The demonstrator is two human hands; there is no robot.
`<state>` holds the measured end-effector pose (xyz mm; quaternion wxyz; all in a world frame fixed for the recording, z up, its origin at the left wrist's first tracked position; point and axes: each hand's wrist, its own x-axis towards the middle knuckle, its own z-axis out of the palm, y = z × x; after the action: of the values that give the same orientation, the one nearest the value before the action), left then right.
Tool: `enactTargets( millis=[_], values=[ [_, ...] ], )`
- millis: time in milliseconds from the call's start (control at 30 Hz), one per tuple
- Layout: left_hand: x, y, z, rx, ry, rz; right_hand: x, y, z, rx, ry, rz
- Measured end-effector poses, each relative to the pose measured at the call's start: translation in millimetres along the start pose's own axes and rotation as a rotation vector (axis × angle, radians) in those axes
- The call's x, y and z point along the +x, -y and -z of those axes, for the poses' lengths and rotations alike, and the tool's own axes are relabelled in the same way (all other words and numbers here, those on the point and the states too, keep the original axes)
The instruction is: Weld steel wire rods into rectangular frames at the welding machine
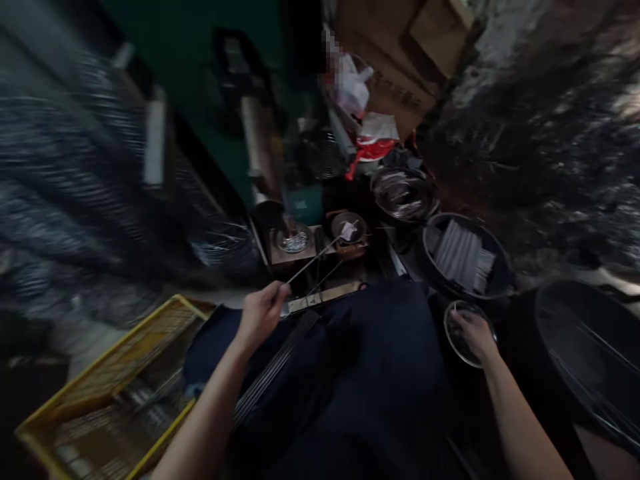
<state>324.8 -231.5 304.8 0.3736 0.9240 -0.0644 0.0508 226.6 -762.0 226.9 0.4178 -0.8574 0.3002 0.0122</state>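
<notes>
My left hand [261,312] is closed in a pinch on a thin metal rod [315,257] that slants up to the right toward a small round dish [349,229]. A bundle of similar dark rods [273,373] lies across my dark-clothed lap. My right hand [475,335] reaches down into a small shiny round bowl [453,333]; its fingers curl inside, and what they hold is hidden.
A yellow crate [107,393] stands at the lower left. Black tubs [467,257] holding grey metal pieces sit at the right, with a larger black tub [590,353] beyond. A small metal dish [293,239] rests on a block ahead; cardboard boxes [400,60] stand behind.
</notes>
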Motion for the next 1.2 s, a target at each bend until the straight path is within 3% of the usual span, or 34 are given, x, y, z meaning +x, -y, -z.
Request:
enactTargets(
  millis=[67, 100, 200, 267, 333, 467, 600, 800, 1200],
  values=[
    [-1.4, 4.5, 4.0, 0.021, -0.006, 0.005, -16.3, 26.7, -8.6, 0.03, 0.172, 0.04],
    [-0.8, 5.8, 4.6, 0.049, -0.007, 0.012, -21.7, 43.2, -12.1, -0.009, 0.197, 0.072],
    [11.0, 2.7, -1.8, 0.219, 0.055, 0.047, -22.7, 105.8, -30.2, -0.184, 0.076, 0.272],
    [25.7, -4.3, -11.4, 0.367, 0.14, 0.079, -15.8, 151.5, -58.0, -0.24, 0.055, 0.49],
    [38.9, -11.1, -19.9, 0.461, 0.199, 0.096, -11.6, 191.5, -99.7, -0.194, 0.138, 0.627],
    [36.6, -11.7, -18.9, 0.473, 0.172, 0.093, -23.7, 241.2, -189.3, 0.066, 0.4, 0.575],
    [0.4, 0.3, -3.6, 0.309, -0.014, 0.068, -45.4, 269.7, -239.0, 0.428, 0.545, 0.36],
    [-37.0, 5.6, 3.1, 0.043, -0.253, 0.059, -63.2, 306.3, -258.5, 0.652, 0.65, 0.25],
    [-44.9, 16.2, -0.2, -0.046, -0.294, 0.088, -71.3, 321.2, -273.3, 0.693, 0.713, 0.29]
  ],
)
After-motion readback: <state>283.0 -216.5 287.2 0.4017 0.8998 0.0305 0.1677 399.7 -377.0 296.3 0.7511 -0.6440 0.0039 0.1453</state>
